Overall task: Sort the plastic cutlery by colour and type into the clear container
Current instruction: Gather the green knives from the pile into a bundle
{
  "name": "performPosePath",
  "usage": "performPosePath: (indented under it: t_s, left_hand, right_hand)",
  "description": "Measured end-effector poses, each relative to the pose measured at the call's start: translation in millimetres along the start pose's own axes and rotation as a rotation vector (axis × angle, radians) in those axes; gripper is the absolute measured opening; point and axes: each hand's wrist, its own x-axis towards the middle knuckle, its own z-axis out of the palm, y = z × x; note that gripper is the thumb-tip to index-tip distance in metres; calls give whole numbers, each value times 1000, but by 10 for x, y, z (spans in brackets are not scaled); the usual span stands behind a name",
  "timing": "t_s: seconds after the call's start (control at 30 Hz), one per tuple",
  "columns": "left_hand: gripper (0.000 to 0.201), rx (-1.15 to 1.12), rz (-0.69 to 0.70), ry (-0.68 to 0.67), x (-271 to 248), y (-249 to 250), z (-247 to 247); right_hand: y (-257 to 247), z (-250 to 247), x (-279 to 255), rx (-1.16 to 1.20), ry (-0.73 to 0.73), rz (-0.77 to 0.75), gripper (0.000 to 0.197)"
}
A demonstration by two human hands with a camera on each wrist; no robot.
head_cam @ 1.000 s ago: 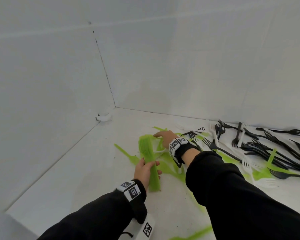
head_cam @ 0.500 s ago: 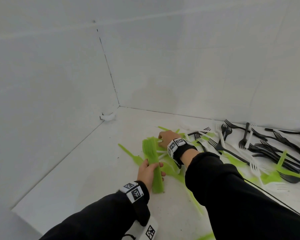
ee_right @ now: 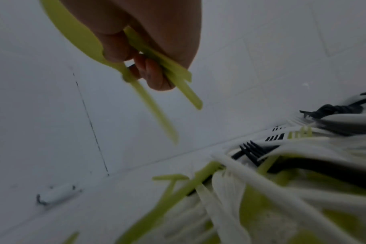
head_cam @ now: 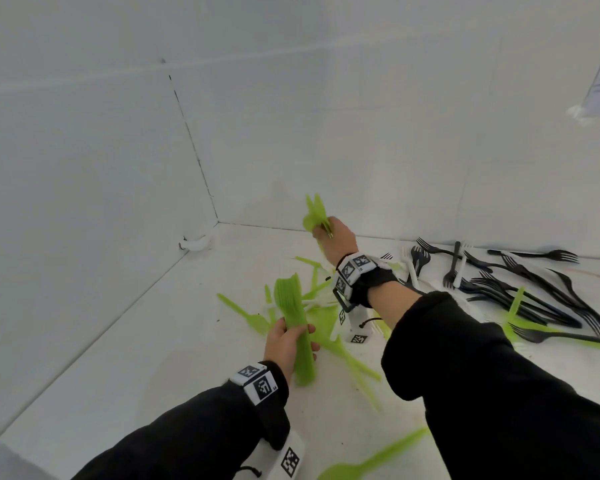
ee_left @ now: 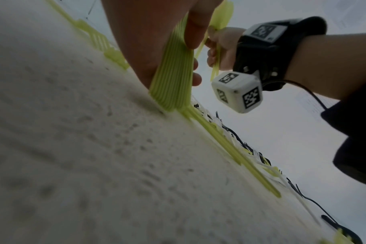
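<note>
Green cutlery stack [head_cam: 293,327], tightly nested, too many pieces to count, stands nearly upright with its lower end on the white floor [head_cam: 125,358]; left hand [head_cam: 286,344] wraps fingers and thumb round its middle. Left wrist view shows the stack's ridged handle ends [ee_left: 171,85] pressed against the surface. Right hand [head_cam: 336,237] is raised above the floor near the back wall, fingers curled, pinching a few green pieces [head_cam: 316,214]; right wrist view shows at least three handles [ee_right: 153,99] sticking out below the fingers, one with a broad rounded head, exact type unclear from blur. Loose green cutlery [head_cam: 329,317] lies scattered on the floor between both hands, roughly ten or more, overlapped, no firm count. One more green piece [head_cam: 378,455] lies blurred at the near edge. Black forks [head_cam: 520,289] are heaped at the right, over a dozen, tangled. White forks [head_cam: 411,268], at least two clear in the head view, lie among them; more show in the right wrist view. Clear container: not identifiable in any view. Small white bracket [head_cam: 196,242] sits at the floor corner.
</note>
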Motion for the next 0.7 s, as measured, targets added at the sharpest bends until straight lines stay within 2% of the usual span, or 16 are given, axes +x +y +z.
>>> performPosePath:
  t_s: [0.07, 0.17, 0.23, 0.4, 0.53, 0.7]
  left_hand:
    - [10, -10, 8, -8, -29, 7, 42]
    - [11, -12, 33, -29, -95, 23, 120]
    - [11, -11, 45, -37, -137, 29, 183]
    - [11, -40, 38, -90, -254, -50, 439]
    - [14, -27, 43, -142, -384, -188, 687]
    - [15, 1, 52, -166, -543, -369, 946]
  right_hand:
    - [-42, -152, -81, 35, -20, 40, 11]
    - [29, -352, -265, 46, -107, 81, 30]
    - [131, -421, -459, 120, -162, 139, 35]
    - [378, -458, -975, 234, -289, 248, 30]
    - [532, -533, -1252, 211, -190, 242, 21]
    - [689, -746, -1510, 238, -49, 307, 22]
